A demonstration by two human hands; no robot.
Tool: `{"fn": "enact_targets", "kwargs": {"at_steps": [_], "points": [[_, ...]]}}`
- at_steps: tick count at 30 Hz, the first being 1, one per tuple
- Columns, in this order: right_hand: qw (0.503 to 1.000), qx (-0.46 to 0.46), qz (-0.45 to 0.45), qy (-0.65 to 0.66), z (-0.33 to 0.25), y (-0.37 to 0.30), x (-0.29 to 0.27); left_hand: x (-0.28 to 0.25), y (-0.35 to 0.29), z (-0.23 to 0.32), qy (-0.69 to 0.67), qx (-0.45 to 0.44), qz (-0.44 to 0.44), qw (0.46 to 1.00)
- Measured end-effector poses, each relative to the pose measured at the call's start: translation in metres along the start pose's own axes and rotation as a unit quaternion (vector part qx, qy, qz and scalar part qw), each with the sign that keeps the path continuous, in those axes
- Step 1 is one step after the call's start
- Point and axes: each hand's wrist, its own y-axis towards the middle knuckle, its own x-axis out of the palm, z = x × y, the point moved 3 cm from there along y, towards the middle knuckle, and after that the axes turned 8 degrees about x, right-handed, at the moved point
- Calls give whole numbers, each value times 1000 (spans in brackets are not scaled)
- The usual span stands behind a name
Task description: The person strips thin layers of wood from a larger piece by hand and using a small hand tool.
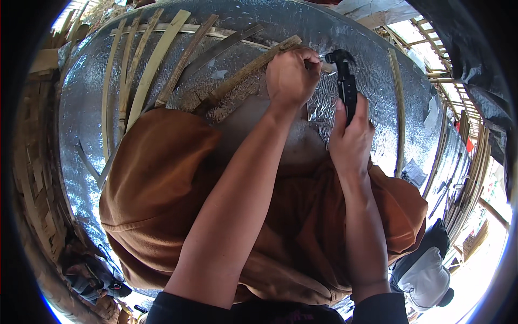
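Observation:
My right hand [352, 135] is wrapped round the black handle of a claw hammer [346, 81]. The hammer points away from me, its dark head and curved claw at the far end. Just left of that head, my left hand [291, 75] is closed in a pinch. A thin bright sliver shows between its fingertips and the hammer head, too small to name. Beside the left hand runs a rough wooden stick [243, 73], slanting from lower left to upper right. The end of a short wooden piece [327, 68] shows below the hammer head.
Several bamboo strips [156, 67] lie fanned out at the far left on a silvery foil sheet [372, 65]. Another long strip [398, 108] lies to the right. Brown cloth [156, 178] covers my legs. A woven bamboo wall [35, 162] stands at the left; a grey-white bundle [426, 278] is lower right.

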Motion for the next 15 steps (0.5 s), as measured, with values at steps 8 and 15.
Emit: {"fn": "enact_targets", "kwargs": {"at_steps": [8,15], "points": [[999,7,33,24,-3,-1,-7,1,-1,1,-5,11,9,1000],[1000,15,9,7,0,-1,-1,1,-1,-1,-11,15,2,1000]]}}
